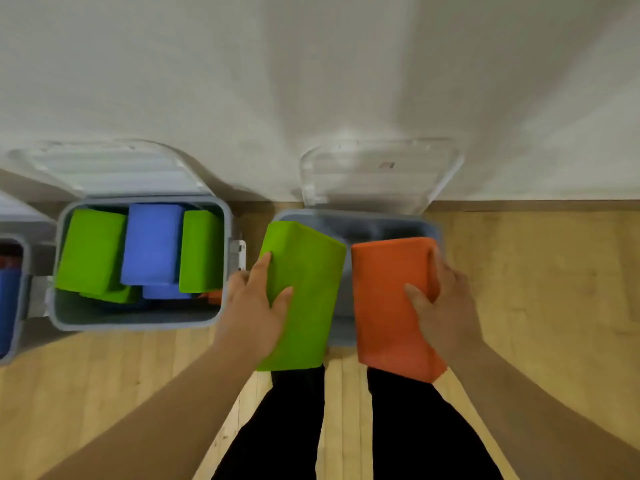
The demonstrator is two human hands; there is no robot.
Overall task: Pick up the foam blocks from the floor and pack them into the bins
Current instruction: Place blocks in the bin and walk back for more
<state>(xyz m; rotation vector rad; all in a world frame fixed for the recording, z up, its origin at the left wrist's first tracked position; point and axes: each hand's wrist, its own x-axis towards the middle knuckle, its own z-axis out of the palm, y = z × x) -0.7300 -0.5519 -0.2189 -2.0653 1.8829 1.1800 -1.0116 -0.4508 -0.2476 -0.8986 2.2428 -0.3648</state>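
My left hand (256,306) grips a green foam block (308,271) from its left side, thumb on top. An orange foam block (384,299) is held by my right hand (446,303) from its right side. Both blocks hang over a grey bin (398,225) against the wall; what I can see of its inside between the blocks is bare. To its left, a second grey bin (138,320) holds green blocks (90,251), blue blocks (150,244) and a bit of an orange one.
Clear lids (377,171) lean on the white wall behind both bins. A third bin (10,299) with blue and red blocks shows at the left edge. My black-trousered legs (277,427) stand on the wooden floor below the blocks.
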